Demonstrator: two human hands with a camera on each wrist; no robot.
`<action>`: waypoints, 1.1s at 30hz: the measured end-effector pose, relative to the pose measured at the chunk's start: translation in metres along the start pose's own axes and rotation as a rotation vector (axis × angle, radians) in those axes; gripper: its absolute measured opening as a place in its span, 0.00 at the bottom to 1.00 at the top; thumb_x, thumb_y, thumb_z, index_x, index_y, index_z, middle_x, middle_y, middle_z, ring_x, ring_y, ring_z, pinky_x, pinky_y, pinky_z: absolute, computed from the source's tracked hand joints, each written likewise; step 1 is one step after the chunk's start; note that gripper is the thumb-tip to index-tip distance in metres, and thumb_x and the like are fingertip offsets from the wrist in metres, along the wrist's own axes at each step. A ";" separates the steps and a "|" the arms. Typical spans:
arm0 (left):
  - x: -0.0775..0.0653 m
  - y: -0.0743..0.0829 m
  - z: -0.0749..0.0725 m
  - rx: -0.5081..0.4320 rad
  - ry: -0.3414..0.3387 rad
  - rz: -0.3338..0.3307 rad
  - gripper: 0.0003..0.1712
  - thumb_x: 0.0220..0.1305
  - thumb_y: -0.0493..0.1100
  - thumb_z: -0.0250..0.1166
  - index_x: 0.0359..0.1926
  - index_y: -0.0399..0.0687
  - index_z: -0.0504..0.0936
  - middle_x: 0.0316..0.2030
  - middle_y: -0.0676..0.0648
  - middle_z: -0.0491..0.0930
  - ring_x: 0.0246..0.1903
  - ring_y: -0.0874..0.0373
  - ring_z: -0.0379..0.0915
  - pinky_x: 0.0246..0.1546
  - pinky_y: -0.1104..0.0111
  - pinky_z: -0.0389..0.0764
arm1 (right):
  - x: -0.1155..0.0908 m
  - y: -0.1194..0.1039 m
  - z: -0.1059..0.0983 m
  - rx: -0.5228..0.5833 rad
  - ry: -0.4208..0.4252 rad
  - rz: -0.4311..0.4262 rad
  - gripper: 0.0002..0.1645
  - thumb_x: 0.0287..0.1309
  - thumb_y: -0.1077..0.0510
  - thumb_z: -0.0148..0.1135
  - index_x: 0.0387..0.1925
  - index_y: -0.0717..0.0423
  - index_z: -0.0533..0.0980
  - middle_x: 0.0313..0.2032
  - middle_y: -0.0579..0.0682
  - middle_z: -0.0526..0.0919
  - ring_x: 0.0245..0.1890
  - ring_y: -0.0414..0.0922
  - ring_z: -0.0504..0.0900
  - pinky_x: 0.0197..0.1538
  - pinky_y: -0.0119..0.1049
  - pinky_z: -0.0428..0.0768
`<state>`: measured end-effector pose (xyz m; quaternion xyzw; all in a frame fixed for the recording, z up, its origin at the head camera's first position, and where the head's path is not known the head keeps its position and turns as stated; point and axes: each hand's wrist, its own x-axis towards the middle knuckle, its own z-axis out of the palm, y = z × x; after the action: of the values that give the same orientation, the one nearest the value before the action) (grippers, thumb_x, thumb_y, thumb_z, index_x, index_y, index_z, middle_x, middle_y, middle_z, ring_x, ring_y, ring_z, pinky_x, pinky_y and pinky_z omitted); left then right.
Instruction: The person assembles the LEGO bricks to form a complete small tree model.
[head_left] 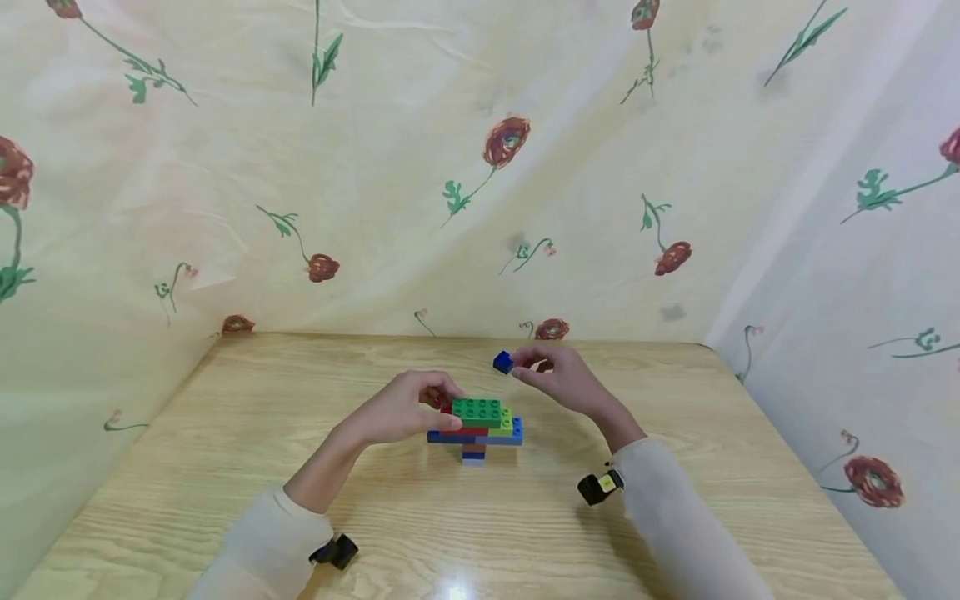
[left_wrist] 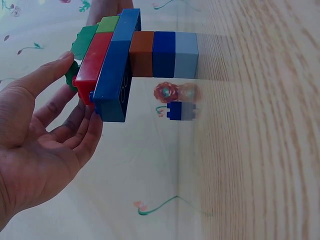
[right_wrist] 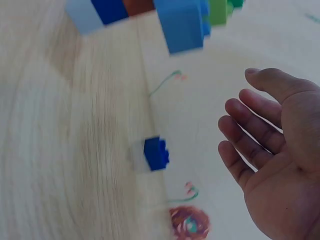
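Observation:
A stack of toy building bricks stands on a narrow column, with a green brick (head_left: 477,413) on top. Under it come a red brick (left_wrist: 95,60), a lime-green brick (head_left: 506,421) and a wider blue layer (left_wrist: 111,100). The column shows an orange-brown brick (left_wrist: 142,54), a dark blue one (left_wrist: 164,54) and a light blue one (left_wrist: 186,55). My left hand (head_left: 408,408) grips the stack's upper left end, thumb on the green brick. Beyond the stack, a small dark blue brick (right_wrist: 156,153) sits apart. My right hand (head_left: 562,379) is beside it, fingers loosely bent and holding nothing.
Everything stands on a light wood-grain table (head_left: 450,533). Behind it and along both sides hangs a cream cloth (head_left: 390,167) with printed red flowers. Small black cameras are strapped at the left wrist (head_left: 343,552) and the right wrist (head_left: 592,490).

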<state>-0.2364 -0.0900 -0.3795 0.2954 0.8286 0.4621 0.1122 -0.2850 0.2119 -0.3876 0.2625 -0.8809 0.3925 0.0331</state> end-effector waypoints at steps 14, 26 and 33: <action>0.001 -0.003 0.000 -0.002 0.005 0.002 0.17 0.64 0.47 0.74 0.53 0.50 0.85 0.45 0.48 0.84 0.43 0.56 0.78 0.49 0.64 0.80 | 0.039 0.047 0.004 0.052 0.049 0.200 0.20 0.69 0.54 0.66 0.58 0.59 0.80 0.51 0.57 0.85 0.52 0.52 0.82 0.54 0.46 0.82; -0.001 0.000 -0.001 -0.001 -0.002 0.009 0.16 0.65 0.45 0.73 0.52 0.49 0.85 0.44 0.48 0.84 0.43 0.57 0.78 0.49 0.67 0.80 | 0.050 0.074 0.031 0.102 0.009 0.321 0.31 0.64 0.53 0.71 0.65 0.61 0.75 0.54 0.59 0.83 0.54 0.52 0.81 0.55 0.40 0.81; 0.002 -0.003 -0.001 0.002 0.002 0.005 0.15 0.66 0.45 0.73 0.52 0.50 0.84 0.44 0.49 0.84 0.44 0.58 0.78 0.50 0.65 0.80 | 0.052 0.080 0.038 0.087 0.007 0.329 0.26 0.66 0.53 0.70 0.62 0.57 0.77 0.55 0.58 0.81 0.55 0.52 0.79 0.62 0.48 0.78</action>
<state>-0.2396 -0.0910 -0.3814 0.2968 0.8284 0.4620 0.1100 -0.3629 0.2068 -0.4539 0.1147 -0.8939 0.4316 -0.0399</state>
